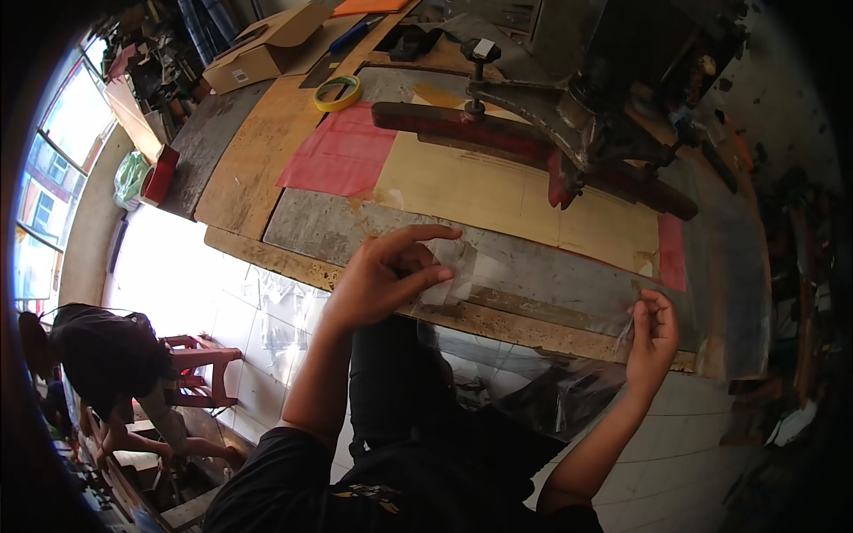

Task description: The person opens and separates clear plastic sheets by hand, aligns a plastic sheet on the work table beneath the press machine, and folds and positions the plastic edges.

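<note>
Clear plastic film [569,382] hangs below the front edge of the metal-topped table [311,226], between my two hands. My left hand [391,271] is over that edge, its thumb and fingers curved around a clear piece of plastic [453,266]. Farther right, my right hand [653,333] pinches the film's other end with thumb and fingertips. Behind the hands lies a cream sheet [498,191], with a pink sheet [342,151] at its left end. A dark red metal bar [462,124] of a machine stands over the cream sheet.
A yellow tape roll [338,93] and an open cardboard box [267,49] are at the back left. Another person [111,355] bends down at the lower left beside a red stool [204,364]. The machine's heavy frame [586,115] rises at the back right.
</note>
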Motion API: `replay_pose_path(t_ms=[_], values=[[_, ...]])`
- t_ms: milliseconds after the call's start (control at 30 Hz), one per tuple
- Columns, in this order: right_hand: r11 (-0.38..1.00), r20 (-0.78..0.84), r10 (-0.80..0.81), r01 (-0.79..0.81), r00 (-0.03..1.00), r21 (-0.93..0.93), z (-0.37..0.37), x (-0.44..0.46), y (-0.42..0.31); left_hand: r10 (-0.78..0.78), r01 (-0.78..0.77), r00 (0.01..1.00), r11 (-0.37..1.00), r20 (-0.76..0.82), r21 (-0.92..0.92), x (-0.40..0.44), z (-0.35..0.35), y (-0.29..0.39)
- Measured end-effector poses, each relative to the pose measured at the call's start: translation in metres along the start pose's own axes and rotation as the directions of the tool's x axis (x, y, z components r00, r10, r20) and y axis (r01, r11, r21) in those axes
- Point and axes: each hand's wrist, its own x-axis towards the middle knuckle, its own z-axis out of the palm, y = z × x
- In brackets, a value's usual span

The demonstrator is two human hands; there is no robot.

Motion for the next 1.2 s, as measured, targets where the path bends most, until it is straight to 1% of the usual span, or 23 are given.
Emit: replay_pose_path(t_ms=[67,233,300,367,400,433,467,500,533,600,633,667,733,767,800,867,900,967,1000,1067,1100,1167,1200], values=[[1.0,-0.004,-0.018,0.018,1.0,0.003,0.001,0.0,0.001,0.048,-0.049,0.999,0.999,-0.007,-0.012,0.0,0.001,-0.005],[0.999,0.017,-0.042,0.042,0.999,-0.003,-0.002,0.0,0.0,0.013,-0.014,1.0,0.999,-0.017,-0.043,-0.002,0.002,-0.003],[0.999,0.032,0.012,-0.01,0.999,-0.042,-0.005,-0.001,0.0,0.013,-0.014,1.0,0.999,-0.019,-0.039,-0.002,0.002,-0.003],[0.997,0.04,0.012,-0.009,0.999,-0.075,-0.005,0.0,-0.004,0.078,-0.078,0.996,0.997,-0.034,-0.002,-0.001,0.002,-0.004],[0.994,0.047,0.02,-0.015,0.999,-0.11,-0.006,-0.001,-0.007,0.083,-0.084,0.996,0.996,-0.03,-0.012,-0.001,0.002,-0.004],[0.992,0.037,0.016,-0.011,0.999,-0.122,-0.007,0.0,-0.007,0.053,-0.053,0.998,0.998,-0.031,-0.02,0.0,0.001,-0.004],[0.996,0.066,0.026,-0.02,0.997,-0.087,-0.008,0.0,-0.006,0.021,-0.022,0.999,0.999,-0.028,-0.031,0.0,0.001,-0.005],[0.998,0.095,0.035,-0.03,0.995,-0.054,-0.011,0.0,-0.008,0.037,-0.038,0.999,0.998,-0.039,-0.045,0.001,0.002,-0.006],[0.997,0.079,0.031,-0.025,0.996,-0.07,-0.015,0.001,-0.012,0.049,-0.05,0.998,0.997,-0.027,-0.061,0.002,0.002,-0.007],[1.0,0.208,0.02,-0.017,0.978,-0.013,-0.02,0.001,-0.02,0.006,-0.008,1.0,0.995,-0.026,-0.095,0.001,0.001,-0.008],[1.0,0.252,0.012,-0.01,0.968,-0.012,-0.022,0.001,-0.024,0.03,-0.034,0.999,0.996,-0.046,-0.088,0.001,0.002,-0.012],[1.0,0.246,0.011,-0.006,0.969,-0.021,-0.023,0.0,-0.028,0.035,-0.039,0.999,0.995,-0.041,-0.097,0.002,0.002,-0.014],[0.989,0.388,-0.072,0.116,0.919,-0.09,-0.027,0.002,-0.033,0.033,-0.041,0.997,0.993,-0.069,-0.107,0.002,0.001,-0.015],[0.958,0.421,-0.191,0.262,0.887,-0.117,-0.027,0.005,-0.033,0.03,-0.038,0.997,0.994,-0.074,-0.101,0.002,0.002,-0.013],[0.957,0.42,-0.194,0.265,0.887,-0.119,-0.027,0.006,-0.038,0.033,-0.041,0.997,0.994,-0.075,-0.103,0.002,0.002,-0.013],[0.918,0.497,-0.24,0.362,0.834,-0.164,-0.024,0.007,-0.05,0.04,-0.047,0.996,0.995,-0.077,-0.093,0.002,0.001,-0.013],[0.916,0.498,-0.244,0.367,0.832,-0.163,-0.023,0.008,-0.052,0.043,-0.05,0.996,0.994,-0.08,-0.093,0.001,0.001,-0.012],[0.862,0.541,-0.325,0.478,0.776,-0.167,-0.02,0.01,-0.055,0.045,-0.052,0.996,0.994,-0.077,-0.101,0.001,0.002,-0.009],[0.86,0.544,-0.329,0.482,0.772,-0.165,-0.018,0.012,-0.059,0.046,-0.054,0.996,0.993,-0.083,-0.101,0.0,0.001,-0.009],[0.659,0.611,-0.425,0.691,0.668,-0.296,-0.014,0.015,-0.07,0.081,-0.085,0.993,0.995,-0.081,-0.049,0.0,0.001,-0.01],[0.658,0.612,-0.428,0.693,0.665,-0.294,-0.01,0.015,-0.074,0.082,-0.086,0.993,0.995,-0.084,-0.048,-0.001,0.001,-0.01],[0.721,0.651,-0.374,0.649,0.661,-0.245,0.001,0.013,-0.08,0.081,-0.088,0.993,0.993,-0.082,-0.078,0.0,0.002,-0.012],[0.719,0.651,-0.378,0.652,0.658,-0.242,0.006,0.013,-0.083,0.084,-0.091,0.993,0.993,-0.085,-0.075,-0.001,0.001,-0.012]])
